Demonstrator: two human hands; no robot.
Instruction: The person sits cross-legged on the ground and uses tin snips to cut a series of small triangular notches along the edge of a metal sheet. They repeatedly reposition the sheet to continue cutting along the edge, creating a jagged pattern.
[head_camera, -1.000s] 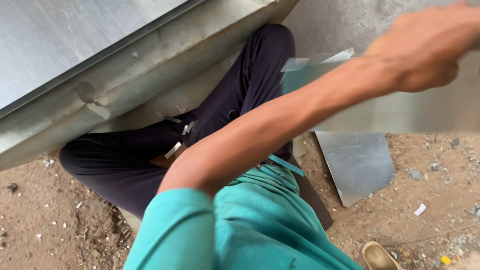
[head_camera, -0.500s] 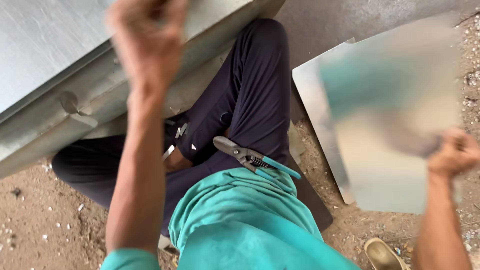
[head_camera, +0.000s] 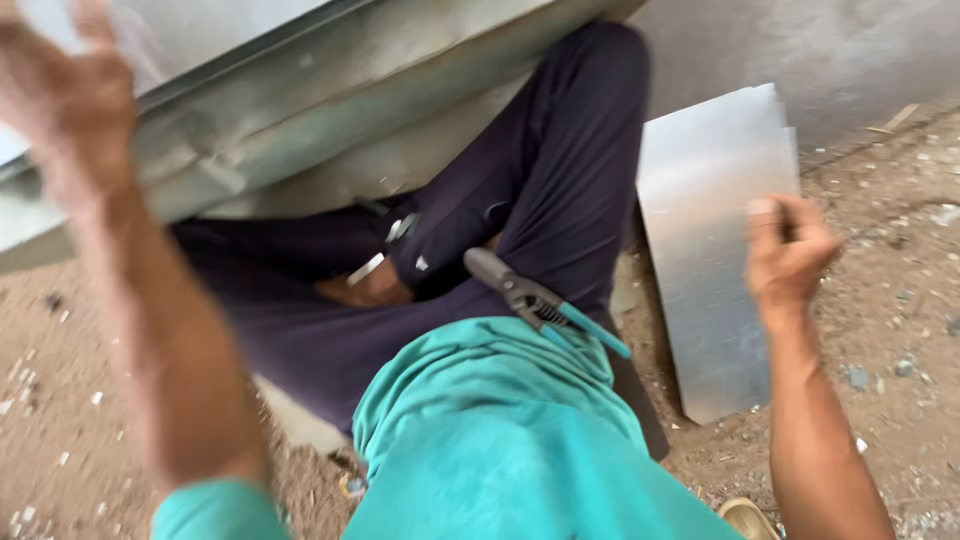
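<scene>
Dirt ground under me: the steel sheet (head_camera: 715, 250) now lies flat beside my leg, my right hand (head_camera: 790, 250) half curled just off its edge, empty; my left (head_camera: 65, 105) has swung up, fingers spread, toward the big duct (head_camera: 330, 110); snips (head_camera: 540, 300) stay on my lap

A teal short-sleeved shirt (head_camera: 500, 430) is being worn, its fabric creased at the lower centre of the frame. Dark navy trousers (head_camera: 520, 200) are being worn above it. Both forearms are being left bare below the sleeves.
</scene>
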